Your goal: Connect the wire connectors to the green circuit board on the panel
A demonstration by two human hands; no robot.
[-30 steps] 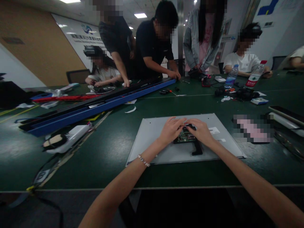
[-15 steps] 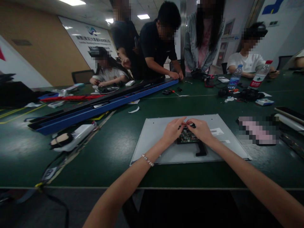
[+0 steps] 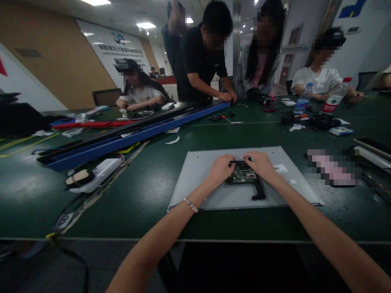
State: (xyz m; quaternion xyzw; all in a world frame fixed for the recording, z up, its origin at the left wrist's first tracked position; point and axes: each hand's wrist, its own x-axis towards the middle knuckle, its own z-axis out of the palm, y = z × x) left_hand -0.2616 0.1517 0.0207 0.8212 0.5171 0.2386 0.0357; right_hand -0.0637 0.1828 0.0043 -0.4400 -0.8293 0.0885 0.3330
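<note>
A green circuit board (image 3: 243, 173) sits in a black frame, with a black bracket-like arm (image 3: 259, 192) sticking out at its lower right. It rests on a pale grey flat panel (image 3: 195, 183). My left hand (image 3: 223, 167), with a beaded bracelet at the wrist, closes its fingers on the frame's upper left corner. At the upper right corner, my right hand (image 3: 259, 165) pinches the far edge of the frame. Both sets of fingertips are partly hidden, and the board's surface shows between the hands.
Long blue and black rails (image 3: 137, 138) lie across the table's left. A white device (image 3: 97, 175) is at near left, a pixelated pink item (image 3: 331, 167) at right. Bottles (image 3: 303, 99) and a screwdriver (image 3: 217, 117) lie farther back. A co-worker's hands (image 3: 227, 97) touch the rail end.
My hands have moved apart from near each other above the board to its two far corners, uncovering more of it. Across the table, a standing person has shifted right.
</note>
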